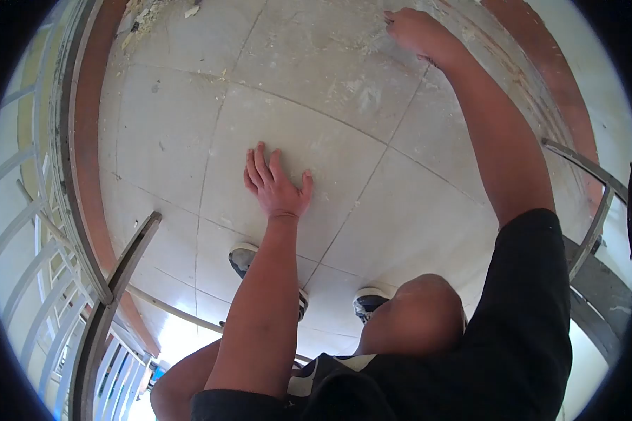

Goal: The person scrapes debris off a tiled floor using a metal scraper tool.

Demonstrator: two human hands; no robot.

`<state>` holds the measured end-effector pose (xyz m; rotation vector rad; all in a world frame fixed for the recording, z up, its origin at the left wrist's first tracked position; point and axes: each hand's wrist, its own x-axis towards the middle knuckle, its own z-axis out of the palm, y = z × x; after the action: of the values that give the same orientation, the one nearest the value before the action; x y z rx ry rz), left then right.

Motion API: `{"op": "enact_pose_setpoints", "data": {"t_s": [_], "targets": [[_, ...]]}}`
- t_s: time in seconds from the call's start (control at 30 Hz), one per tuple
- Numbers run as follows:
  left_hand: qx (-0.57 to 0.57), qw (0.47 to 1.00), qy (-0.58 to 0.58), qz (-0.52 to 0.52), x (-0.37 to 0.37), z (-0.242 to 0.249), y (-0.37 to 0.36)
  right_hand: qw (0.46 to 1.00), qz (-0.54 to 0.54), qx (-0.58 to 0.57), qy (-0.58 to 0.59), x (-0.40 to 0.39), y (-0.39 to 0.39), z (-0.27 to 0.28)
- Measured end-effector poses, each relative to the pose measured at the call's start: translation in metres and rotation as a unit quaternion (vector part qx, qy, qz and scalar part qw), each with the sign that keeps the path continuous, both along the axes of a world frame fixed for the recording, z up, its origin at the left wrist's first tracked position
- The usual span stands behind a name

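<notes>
My left hand (277,184) is over the pale tiled floor (288,126) in the middle of the view, palm down, fingers spread. Its arm comes up from the lower left. Farther out at the upper right, my right hand (420,34) is low over the tiles with its fingers curled closed. Small dark bits show at the edges of that fist, but I cannot tell what it holds. Whitish smears (365,98) mark the tiles near it, and long brownish streaks run along the floor beyond it.
Crumbly yellowish debris (142,28) lies at the upper left by the red-brown border (91,140). White railings (31,210) stand beyond it. A dark metal bar (123,274) rises at lower left, and a metal frame (597,224) is at right. My shoes (369,302) are below my hands.
</notes>
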<state>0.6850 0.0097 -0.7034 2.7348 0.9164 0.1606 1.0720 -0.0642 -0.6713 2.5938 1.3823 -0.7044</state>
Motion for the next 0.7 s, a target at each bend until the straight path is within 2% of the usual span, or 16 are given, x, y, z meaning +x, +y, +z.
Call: {"op": "enact_pose_setpoints", "data": {"t_s": [0.03, 0.07, 0.13, 0.17, 0.2, 0.23, 0.27, 0.33, 0.47, 0.53, 0.6, 0.63, 0.7], "targets": [[0.003, 1.000, -0.005, -0.001, 0.000, -0.002, 0.000, 0.995, 0.090, -0.031, -0.038, 0.003, -0.007, -0.012], [0.009, 1.000, -0.011, 0.000, 0.002, -0.003, 0.002, 0.995, 0.085, -0.031, -0.040, -0.012, -0.014, -0.009], [0.006, 1.000, -0.008, -0.001, 0.003, -0.003, 0.004, 0.981, -0.130, 0.114, -0.093, -0.059, -0.028, 0.007], [0.003, 1.000, -0.005, 0.000, 0.002, -0.003, 0.003, 0.981, -0.127, 0.113, -0.091, -0.043, -0.017, 0.004], [-0.001, 1.000, -0.001, 0.001, 0.000, -0.001, 0.000, 0.998, -0.024, 0.011, -0.065, -0.014, -0.003, 0.001], [-0.005, 1.000, 0.009, -0.003, -0.003, 0.002, -0.002, 0.992, 0.078, -0.090, -0.037, 0.002, 0.005, 0.004], [0.000, 1.000, 0.009, -0.005, 0.003, 0.002, 0.002, 0.992, 0.080, -0.084, -0.044, 0.006, 0.015, 0.017], [0.001, 1.000, 0.009, -0.005, 0.000, 0.002, 0.000, 0.990, -0.115, -0.060, 0.057, -0.011, 0.017, 0.040], [0.000, 1.000, -0.007, -0.008, 0.003, -0.001, 0.003, 0.992, -0.125, 0.021, 0.012, -0.059, -0.026, 0.025], [0.003, 1.000, -0.003, -0.007, 0.006, -0.002, 0.006, 0.996, -0.077, 0.052, -0.010, -0.058, -0.024, 0.022], [-0.002, 1.000, 0.016, -0.008, -0.003, 0.000, -0.001, 0.984, -0.143, 0.109, -0.004, -0.021, 0.002, 0.000], [0.002, 1.000, 0.008, -0.008, 0.002, -0.003, 0.003, 0.983, -0.140, 0.116, -0.007, -0.008, 0.020, 0.009], [0.002, 1.000, 0.005, -0.006, 0.000, -0.001, 0.002, 0.980, -0.187, -0.037, 0.047, 0.003, 0.046, 0.026]]}}
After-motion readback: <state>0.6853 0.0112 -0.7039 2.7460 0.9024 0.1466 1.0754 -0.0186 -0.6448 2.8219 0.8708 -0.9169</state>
